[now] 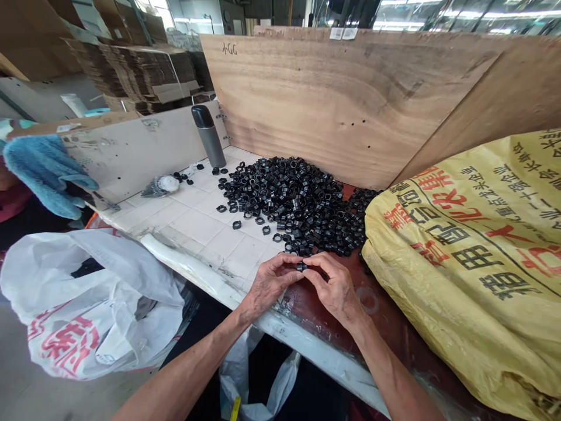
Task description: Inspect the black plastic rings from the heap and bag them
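Between the fingertips of both hands is a small black ring-shaped part (301, 266), partly covered by the fingers. My left hand (272, 282) pinches it from the left, thumb and forefinger closed. From the right, my right hand (333, 286) grips the same part with thumb and forefinger. Just beyond my hands a large heap of similar black rings (293, 196) lies on the worktop, with several loose ones spread along its left side. The exact shape of the held part is too small to make out.
A bulging yellow sack (473, 251) stands close on the right. A dark flask (209, 137) and a small plastic bag (161, 186) sit back left. A wooden board (350, 99) walls the rear. A white plastic bag (100, 298) hangs beyond the worktop's front edge (197, 272).
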Action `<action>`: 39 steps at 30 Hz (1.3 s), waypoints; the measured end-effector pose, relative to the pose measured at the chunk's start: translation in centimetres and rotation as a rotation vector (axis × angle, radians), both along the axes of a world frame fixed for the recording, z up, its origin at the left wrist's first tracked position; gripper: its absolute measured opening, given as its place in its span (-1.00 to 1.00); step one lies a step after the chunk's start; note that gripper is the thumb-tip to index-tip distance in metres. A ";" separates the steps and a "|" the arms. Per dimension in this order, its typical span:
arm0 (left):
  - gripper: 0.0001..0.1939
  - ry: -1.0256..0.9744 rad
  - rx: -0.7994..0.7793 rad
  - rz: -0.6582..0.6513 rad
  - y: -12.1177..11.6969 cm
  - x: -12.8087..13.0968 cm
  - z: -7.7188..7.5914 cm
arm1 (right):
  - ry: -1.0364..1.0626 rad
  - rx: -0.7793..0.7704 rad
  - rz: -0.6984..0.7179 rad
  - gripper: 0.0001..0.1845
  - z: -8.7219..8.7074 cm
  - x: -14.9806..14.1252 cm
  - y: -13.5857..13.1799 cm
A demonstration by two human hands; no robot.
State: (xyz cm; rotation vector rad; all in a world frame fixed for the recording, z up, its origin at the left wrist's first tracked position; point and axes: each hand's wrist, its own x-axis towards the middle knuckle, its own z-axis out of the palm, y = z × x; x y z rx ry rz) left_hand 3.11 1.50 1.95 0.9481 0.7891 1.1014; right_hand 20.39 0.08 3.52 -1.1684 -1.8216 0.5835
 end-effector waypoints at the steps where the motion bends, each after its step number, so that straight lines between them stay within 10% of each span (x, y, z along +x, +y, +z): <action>1: -0.69 0.003 -0.014 -0.008 0.0 0.0 0.0 | 0.014 0.003 0.014 -0.86 0.1 0.0 0.1; 14: -0.78 0.109 0.207 0.016 0.0 0.2 -0.6 | -0.010 -0.150 -0.097 -0.79 -0.4 -0.2 -0.5; 22: -0.69 -0.023 0.001 -0.014 0.0 0.1 0.3 | -0.030 -0.172 -0.034 -0.88 -0.2 0.4 -0.2; 32: -0.67 -0.077 -0.017 -0.013 0.0 0.0 0.2 | -0.047 -0.166 -0.046 -0.54 0.5 0.1 -0.4; 39: -0.64 -0.069 -0.053 -0.017 -0.1 -0.2 0.1 | -0.049 -0.121 -0.046 -0.73 0.6 0.4 -0.3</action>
